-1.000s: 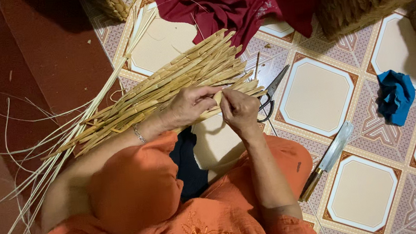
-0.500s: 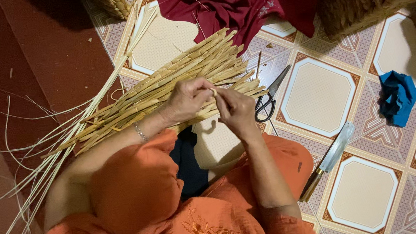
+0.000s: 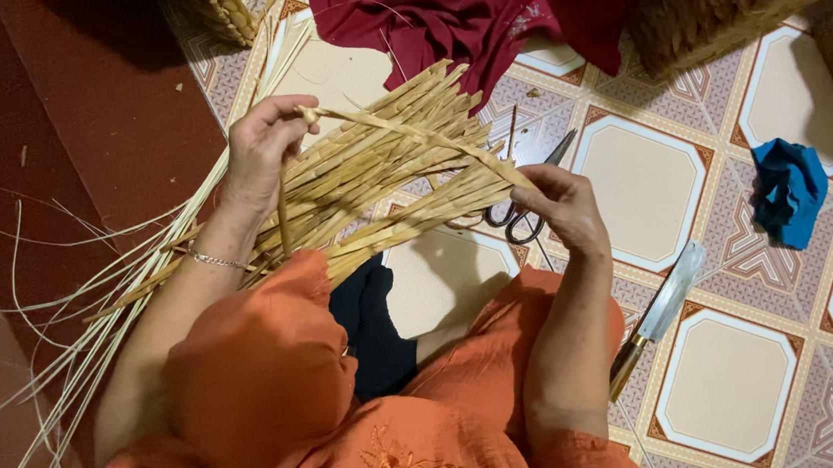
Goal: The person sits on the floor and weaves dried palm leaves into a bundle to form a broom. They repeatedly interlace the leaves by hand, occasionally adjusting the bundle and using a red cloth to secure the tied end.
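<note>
my left hand (image 3: 259,157) pinches one end of a flat straw strip (image 3: 418,135) and my right hand (image 3: 563,209) seems to grip the other, stretching it taut above the woven straw mat (image 3: 382,182) on my lap.

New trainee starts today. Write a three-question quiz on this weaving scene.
1. True or false: the knife lies on the tiled floor, untouched by both hands.
2. What is stretched between the left hand and right hand?
3. The scissors lie: A) beside the right hand, B) on the blue cloth.

Key: 1 true; 2 a single straw strip above the straw bundle; 3 A.
</note>
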